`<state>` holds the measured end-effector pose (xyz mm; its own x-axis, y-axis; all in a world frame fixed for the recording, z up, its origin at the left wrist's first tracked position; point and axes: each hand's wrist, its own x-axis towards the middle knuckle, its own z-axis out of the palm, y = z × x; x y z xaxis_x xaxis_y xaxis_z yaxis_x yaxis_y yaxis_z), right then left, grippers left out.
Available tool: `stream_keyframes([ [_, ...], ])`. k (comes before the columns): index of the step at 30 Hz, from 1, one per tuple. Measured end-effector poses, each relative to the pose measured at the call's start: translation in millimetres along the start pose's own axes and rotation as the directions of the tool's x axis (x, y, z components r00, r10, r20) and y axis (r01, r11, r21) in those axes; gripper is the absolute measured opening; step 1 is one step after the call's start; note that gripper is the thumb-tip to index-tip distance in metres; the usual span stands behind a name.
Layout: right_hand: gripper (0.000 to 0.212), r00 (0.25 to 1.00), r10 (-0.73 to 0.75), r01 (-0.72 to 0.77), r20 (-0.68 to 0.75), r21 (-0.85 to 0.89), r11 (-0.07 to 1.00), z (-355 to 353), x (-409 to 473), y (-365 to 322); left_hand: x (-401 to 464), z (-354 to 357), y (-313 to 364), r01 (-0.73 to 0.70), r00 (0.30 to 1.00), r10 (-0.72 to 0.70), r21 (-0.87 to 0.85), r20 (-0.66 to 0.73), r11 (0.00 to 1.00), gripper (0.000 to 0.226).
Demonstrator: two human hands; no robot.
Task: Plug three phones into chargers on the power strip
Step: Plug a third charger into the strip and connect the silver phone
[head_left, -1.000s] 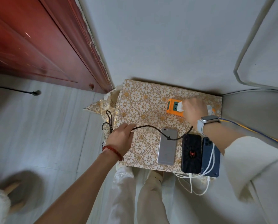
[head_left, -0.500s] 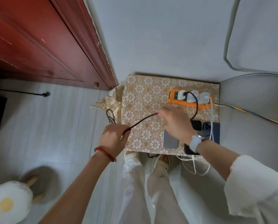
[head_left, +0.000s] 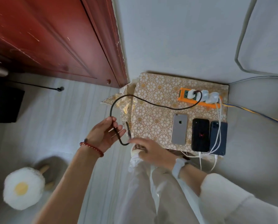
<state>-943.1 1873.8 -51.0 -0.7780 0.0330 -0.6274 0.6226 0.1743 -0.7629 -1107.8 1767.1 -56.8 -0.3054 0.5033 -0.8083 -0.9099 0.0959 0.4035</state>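
An orange power strip (head_left: pixel 182 98) lies at the back of a small table with a gold-patterned cloth (head_left: pixel 154 101), with three white chargers (head_left: pixel 203 96) plugged in. A black cable (head_left: pixel 151 103) runs from the leftmost charger out past the table's left edge. My left hand (head_left: pixel 104 135) pinches it between thumb and fingers. My right hand (head_left: pixel 151 150), blurred, holds the cable's free end low in front of the table. A silver phone (head_left: pixel 179 129), a black phone (head_left: pixel 200 135) and a dark blue phone (head_left: pixel 219 138) lie face down in a row. White cables (head_left: pixel 218 126) cross the blue phone.
A red wooden door (head_left: pixel 54 39) stands at the left, a grey wall behind the table. A fried-egg slipper (head_left: pixel 22 188) and a dark box (head_left: pixel 4 104) lie on the floor at left. A blue-yellow cord (head_left: pixel 256 113) leads right from the strip.
My right hand left the strip, crossed the table and came down to the cable's free end by its front-left corner. My left hand lifted the black cable off the table. The silver phone is uncovered.
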Motion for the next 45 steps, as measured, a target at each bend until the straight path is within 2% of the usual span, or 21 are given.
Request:
stream_keyframes([
  [2, 0.043, 0.993, -0.002, -0.002, 0.122, 0.033, 0.999, 20.3, 4.9, -1.8, -2.0, 7.8, 6.1, -0.031, 0.999, 0.031, -0.004, -0.014, 1.000, 0.028],
  [4, 0.042, 0.992, -0.002, -0.005, 0.127, 0.055, 0.998, 30.3, 7.1, -2.3, -4.2, 10.7, 13.7, -0.045, 0.997, 0.036, -0.142, -0.065, 0.989, 0.028],
  [6, 0.052, 0.994, 0.046, -0.060, 0.096, 0.157, 0.986, 34.5, 8.8, -4.0, -6.9, 14.1, 20.4, -0.028, 0.996, -0.003, -0.361, -0.084, 0.932, 0.029],
  [8, 0.065, 0.994, 0.100, -0.107, 0.043, 0.209, 0.972, 36.4, 15.1, -6.1, -9.7, 19.1, 22.1, 0.025, 0.995, -0.067, -0.491, -0.068, 0.871, 0.030],
  [12, 0.074, 1.000, 0.017, -0.017, -0.022, -0.003, 1.000, 45.4, 34.4, -10.5, -16.9, 25.5, 17.5, 0.189, 0.980, -0.195, -0.502, 0.041, 0.844, 0.028],
  [14, 0.061, 0.999, 0.050, -0.050, -0.019, -0.001, 0.999, 50.2, 42.6, -11.9, -21.6, 21.5, 18.4, 0.236, 0.972, -0.210, -0.456, 0.108, 0.858, 0.026],
  [15, 0.047, 0.997, 0.069, -0.069, -0.035, 0.017, 0.997, 51.4, 44.9, -13.1, -23.6, 17.5, 20.0, 0.244, 0.970, -0.211, -0.429, 0.125, 0.870, 0.024],
  [17, 0.024, 0.989, 0.061, -0.057, -0.132, 0.034, 0.998, 53.4, 47.4, -11.5, -26.4, 5.6, 25.3, 0.215, 0.976, -0.190, -0.381, 0.103, 0.899, 0.022],
  [20, 0.025, 0.975, 0.057, -0.050, -0.216, 0.037, 0.998, 47.5, 38.2, 2.6, -21.4, -18.3, 33.0, 0.051, 0.995, -0.072, -0.253, -0.072, 0.966, 0.027],
  [23, 0.027, 0.973, 0.142, -0.149, -0.181, -0.024, 0.989, 29.2, 14.0, 30.3, -7.1, -33.2, 23.1, -0.061, 0.942, 0.033, -0.072, -0.334, 0.995, 0.026],
  [24, 0.026, 0.965, 0.179, -0.189, -0.191, -0.036, 0.981, 21.5, 4.9, 39.6, -2.2, -32.1, 14.5, -0.039, 0.910, 0.039, 0.009, -0.412, 0.999, 0.022],
  [26, 0.023, 0.939, 0.210, -0.207, -0.272, 0.040, 0.978, 8.7, -11.0, 50.5, 7.6, -26.9, -8.6, 0.111, 0.844, 0.029, 0.227, -0.536, 0.968, 0.013],
  [28, 0.026, 0.919, 0.199, -0.158, -0.339, 0.145, 0.977, 2.7, -22.3, 48.9, 11.3, -15.1, -37.0, 0.219, 0.816, 0.066, 0.412, -0.574, 0.884, 0.029],
  [30, 0.028, 0.899, 0.212, -0.131, -0.384, 0.226, 0.965, 1.4, -27.5, 43.3, 4.8, 0.9, -63.8, 0.202, 0.844, 0.129, 0.533, -0.520, 0.822, 0.045],
  [33, 0.025, 0.843, 0.286, -0.116, -0.455, 0.366, 0.924, -3.6, -33.6, 34.8, -16.6, 27.0, -105.4, 0.034, 0.948, 0.207, 0.726, -0.240, 0.687, 0.029],
  [36, 0.014, 0.853, 0.376, 0.001, -0.360, 0.723, 0.691, -14.1, -42.7, 26.0, -33.0, 43.5, -141.6, -0.165, 0.986, 0.080, 0.876, 0.144, 0.454, 0.032],
  [38, 0.013, 0.855, 0.367, 0.082, -0.368, 0.792, 0.605, -22.9, -52.3, 28.5, -38.7, 50.3, -156.0, -0.198, 0.973, -0.028, 0.890, 0.229, 0.410, 0.027],
  [40, 0.018, 0.835, 0.369, 0.115, -0.408, 0.785, 0.608, -30.6, -62.3, 40.2, -46.3, 59.1, -163.3, -0.195, 0.974, -0.001, 0.838, 0.228, 0.510, 0.020],
  [41, 0.023, 0.809, 0.397, 0.076, -0.434, 0.746, 0.661, -32.2, -65.9, 47.1, -49.2, 61.0, -162.3, -0.169, 0.982, 0.038, 0.783, 0.183, 0.599, 0.023],
  [43, 0.037, 0.749, 0.497, -0.144, -0.438, 0.625, 0.768, -28.1, -79.6, 67.8, -57.0, 64.2, -163.4, -0.140, 0.990, 0.114, 0.584, 0.082, 0.800, 0.027],
  [45, 0.051, 0.736, 0.633, -0.426, -0.240, 0.562, 0.709, -14.6, -94.5, 88.8, -63.6, 66.4, -161.9, -0.163, 0.987, 0.157, 0.323, 0.043, 0.932, 0.027],
])
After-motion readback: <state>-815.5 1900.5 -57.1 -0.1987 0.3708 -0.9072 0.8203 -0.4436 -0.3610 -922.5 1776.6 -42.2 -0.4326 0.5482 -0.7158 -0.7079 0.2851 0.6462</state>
